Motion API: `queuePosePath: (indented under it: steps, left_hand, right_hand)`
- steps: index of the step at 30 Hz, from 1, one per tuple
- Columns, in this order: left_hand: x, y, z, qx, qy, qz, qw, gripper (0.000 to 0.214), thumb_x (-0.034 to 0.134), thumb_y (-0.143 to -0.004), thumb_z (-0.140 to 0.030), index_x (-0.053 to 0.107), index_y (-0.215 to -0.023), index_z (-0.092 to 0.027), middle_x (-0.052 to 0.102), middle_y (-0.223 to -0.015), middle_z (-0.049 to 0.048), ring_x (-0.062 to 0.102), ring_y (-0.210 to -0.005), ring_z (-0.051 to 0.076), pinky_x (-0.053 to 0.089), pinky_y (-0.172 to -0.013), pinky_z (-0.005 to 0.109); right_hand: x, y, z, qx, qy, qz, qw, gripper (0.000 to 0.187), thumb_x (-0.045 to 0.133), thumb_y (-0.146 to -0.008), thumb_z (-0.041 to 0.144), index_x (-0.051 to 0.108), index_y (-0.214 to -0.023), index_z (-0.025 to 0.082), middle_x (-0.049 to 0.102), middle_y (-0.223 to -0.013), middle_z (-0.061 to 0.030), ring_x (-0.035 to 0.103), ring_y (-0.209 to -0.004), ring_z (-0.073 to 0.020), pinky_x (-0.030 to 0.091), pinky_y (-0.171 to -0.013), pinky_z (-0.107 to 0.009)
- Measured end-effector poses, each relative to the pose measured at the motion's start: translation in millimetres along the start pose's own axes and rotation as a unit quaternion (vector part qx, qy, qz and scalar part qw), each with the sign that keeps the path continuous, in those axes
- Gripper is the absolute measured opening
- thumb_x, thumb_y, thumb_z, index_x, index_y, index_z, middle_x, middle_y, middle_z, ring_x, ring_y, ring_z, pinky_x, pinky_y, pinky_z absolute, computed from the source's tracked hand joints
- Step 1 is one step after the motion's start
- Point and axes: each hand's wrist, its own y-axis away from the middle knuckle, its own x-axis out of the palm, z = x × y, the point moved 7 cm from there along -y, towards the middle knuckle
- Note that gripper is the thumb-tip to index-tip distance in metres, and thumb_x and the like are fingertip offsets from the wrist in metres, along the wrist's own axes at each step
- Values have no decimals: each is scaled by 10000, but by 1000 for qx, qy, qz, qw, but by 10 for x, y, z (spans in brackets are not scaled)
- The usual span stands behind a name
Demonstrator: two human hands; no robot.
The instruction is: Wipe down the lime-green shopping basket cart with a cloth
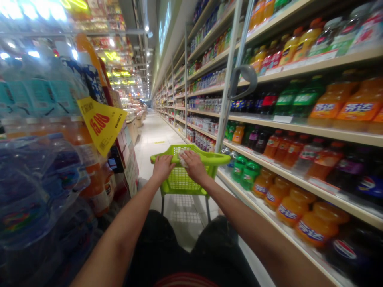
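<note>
A lime-green shopping cart (215,159) stands in the aisle in front of me. My left hand (163,165) is closed round the near rim of the cart's basket. My right hand (194,163) rests on the same rim just to the right, fingers pressed down over a small white crumpled thing (181,158), perhaps a cloth or paper. Both arms reach forward from the bottom of the view.
Long shelves of orange, green and dark soda bottles (299,143) run along the right. A metal upright post (229,83) stands by the cart. Stacked bottle packs with a yellow price sign (101,123) crowd the left. The tiled aisle (155,135) runs ahead.
</note>
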Motion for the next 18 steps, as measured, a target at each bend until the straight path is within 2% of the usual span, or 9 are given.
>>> queuePosePath:
  steps: [2,4,9,11,16,18]
  left_hand:
    - [-5,-4,7,5,-5,3,1000,388,431,-868,-338,474,-1231,-209,544,-1263,73,452,-1187,214,233,-1065,420]
    - [0,-7,31,8,-7,9,1000,401,414,-874,-350,459,-1245,-205,515,-1299,79,425,-1219,213,227,-1068,431]
    - [22,38,127,-10,-11,-5,1000,479,423,-865,-400,418,-1282,-165,398,-1400,103,309,-1309,237,175,-1088,452]
    - [30,65,127,-12,-14,-14,1000,491,434,-860,-399,412,-1286,-157,394,-1403,106,294,-1316,241,156,-1095,447]
    - [38,71,93,-24,-11,-3,1000,474,448,-856,-375,415,-1283,-171,438,-1370,103,319,-1302,240,155,-1096,453]
    - [28,56,89,-25,-8,3,1000,474,451,-855,-373,413,-1285,-178,442,-1367,104,325,-1298,239,165,-1093,457]
  right_hand:
    - [18,-54,110,-20,5,11,1000,387,449,-817,157,550,-1191,167,516,-1292,-100,411,-1227,-255,333,-1021,-448]
    - [-18,-42,68,-22,9,14,1000,383,445,-819,148,554,-1184,181,514,-1296,-93,415,-1224,-252,339,-1012,-448]
    - [-229,156,-445,69,20,-25,997,405,469,-781,157,551,-1177,173,532,-1263,-113,446,-1189,-267,352,-986,-478]
    - [-245,191,-503,84,13,-38,996,411,464,-777,169,546,-1180,161,528,-1263,-122,449,-1187,-271,345,-992,-487]
    - [-88,85,-106,27,-9,-19,999,413,441,-789,152,538,-1190,158,503,-1293,-111,393,-1239,-252,315,-1029,-461]
    - [-41,57,-22,10,-11,1,1000,416,440,-799,153,526,-1206,156,493,-1304,-114,375,-1253,-248,302,-1036,-459]
